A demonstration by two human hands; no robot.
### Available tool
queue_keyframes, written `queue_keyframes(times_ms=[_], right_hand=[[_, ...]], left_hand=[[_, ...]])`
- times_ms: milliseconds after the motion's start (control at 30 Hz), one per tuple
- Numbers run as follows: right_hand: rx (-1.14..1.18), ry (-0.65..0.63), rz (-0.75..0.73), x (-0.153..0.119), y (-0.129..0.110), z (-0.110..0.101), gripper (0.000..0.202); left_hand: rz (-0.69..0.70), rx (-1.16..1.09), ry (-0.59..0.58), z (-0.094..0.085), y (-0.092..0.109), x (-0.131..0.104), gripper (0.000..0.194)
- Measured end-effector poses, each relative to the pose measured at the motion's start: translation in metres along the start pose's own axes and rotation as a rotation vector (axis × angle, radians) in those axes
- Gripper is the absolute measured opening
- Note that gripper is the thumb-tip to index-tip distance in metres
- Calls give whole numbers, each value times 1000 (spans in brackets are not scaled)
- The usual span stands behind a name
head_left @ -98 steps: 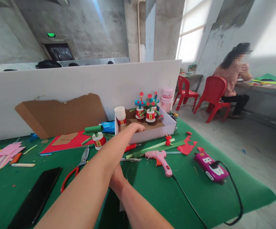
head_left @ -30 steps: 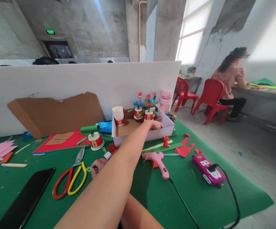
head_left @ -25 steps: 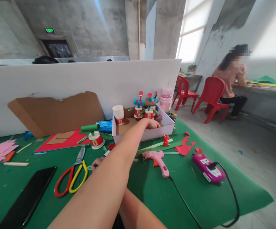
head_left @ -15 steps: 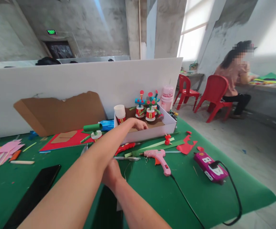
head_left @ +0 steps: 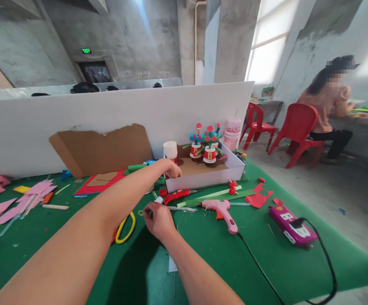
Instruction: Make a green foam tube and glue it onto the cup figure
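Note:
My left hand (head_left: 173, 170) reaches over the front left corner of a shallow white box (head_left: 209, 177), its fingers curled down. Whatever they grip is hidden. Just behind it stands a stack of paper cups (head_left: 170, 150). Deeper in the box are several red cup figures (head_left: 209, 154) with blue or green tube heads and springs. My right hand (head_left: 159, 220) is low over the table, fingers bent together; I cannot make out what they hold. Close to it lie a small white piece (head_left: 159, 200), a pen (head_left: 184, 209) and yellow-handled scissors (head_left: 128, 231), partly covered by my left forearm.
A pink glue gun (head_left: 220, 212) with a cord lies right of my hands, near a purple power strip (head_left: 293, 228). Red-handled cutter (head_left: 177, 195), green strips and red scraps lie before the box. Pink paper (head_left: 40, 190) is at left. A person (head_left: 326, 97) sits far right.
My left hand has drawn back toward the box's near left corner. My right hand has come clear of my left forearm. The view has turned left, and the scissors now show.

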State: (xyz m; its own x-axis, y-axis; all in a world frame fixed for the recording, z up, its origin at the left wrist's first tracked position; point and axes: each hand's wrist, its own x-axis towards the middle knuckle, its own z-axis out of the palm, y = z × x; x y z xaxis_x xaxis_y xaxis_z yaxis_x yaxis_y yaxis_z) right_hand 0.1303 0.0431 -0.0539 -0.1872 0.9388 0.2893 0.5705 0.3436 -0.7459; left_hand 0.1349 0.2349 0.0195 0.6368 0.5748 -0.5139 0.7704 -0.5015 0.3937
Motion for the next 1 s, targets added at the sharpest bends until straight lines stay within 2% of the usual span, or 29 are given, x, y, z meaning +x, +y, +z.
queue_keyframes(times_ms=[100, 200, 333, 467, 533, 600, 667, 733, 833, 900, 1000], right_hand=[[23, 6, -16, 1, 2, -1, 14], [27, 19, -21, 1, 3, -1, 14], [43, 32, -22, 1, 3, -1, 14], [98, 62, -31, 3, 6, -2, 15], [176, 103, 1, 5, 9, -1, 13], [323, 130, 82, 9, 13, 0, 11], [537, 131, 192, 14, 17, 1, 9], [734, 155, 288, 18, 20, 0, 16], [890, 191, 333, 21, 20, -7, 25], [938, 197, 327, 20, 18, -12, 28], [964, 200, 319, 18, 13, -19, 30]], left_hand=[[-83, 19, -104, -2, -3, -2, 33], [-122, 18, -137, -4, 0, -4, 33], [-135, -17, -114, -3, 10, -9, 36], [-71, -78, -23, -10, 21, -25, 35], [22, -98, 82, -15, 24, -46, 34], [232, -66, 324, -16, 25, -76, 33], [307, -39, 557, -7, 22, -111, 29], [285, -85, 778, 12, 14, -143, 29], [197, -287, 1002, 53, -5, -173, 28], [125, -476, 1100, 82, -18, -176, 27], [59, -739, 1204, 116, -30, -167, 23]])
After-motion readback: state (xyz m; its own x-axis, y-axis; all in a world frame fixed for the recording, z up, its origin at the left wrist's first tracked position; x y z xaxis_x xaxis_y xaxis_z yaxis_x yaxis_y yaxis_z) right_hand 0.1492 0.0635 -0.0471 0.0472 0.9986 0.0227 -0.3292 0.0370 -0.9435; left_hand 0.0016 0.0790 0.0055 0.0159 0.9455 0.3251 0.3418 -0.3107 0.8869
